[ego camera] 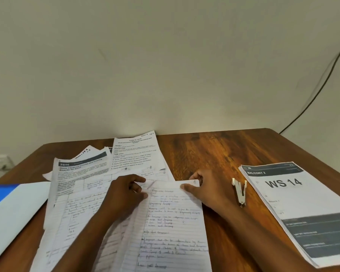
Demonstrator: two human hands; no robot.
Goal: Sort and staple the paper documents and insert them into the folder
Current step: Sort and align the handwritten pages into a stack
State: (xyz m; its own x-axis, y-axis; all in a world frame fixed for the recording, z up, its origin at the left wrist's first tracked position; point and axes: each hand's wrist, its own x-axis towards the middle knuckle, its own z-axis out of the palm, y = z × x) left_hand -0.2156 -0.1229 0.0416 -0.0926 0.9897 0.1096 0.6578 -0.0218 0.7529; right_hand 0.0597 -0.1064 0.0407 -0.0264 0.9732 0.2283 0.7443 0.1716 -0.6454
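A lined handwritten sheet [173, 228] lies in front of me on the wooden table [214, 152]. My right hand [202, 187] pinches its top right corner, thumb on top. My left hand [126, 193] rests on the overlapping handwritten pages [77, 209] beside it, with fingertips curled at the sheet's top left edge. Several printed sheets [134, 152] fan out behind them. A small white stapler [240, 190] lies just right of my right hand. A blue and white folder [10, 209] sits at the left edge.
A printed page reading "WS 14" [294, 205] lies at the right of the table. A black cable [318, 89] runs down the wall at the far right. Bare wood shows at the table's back right.
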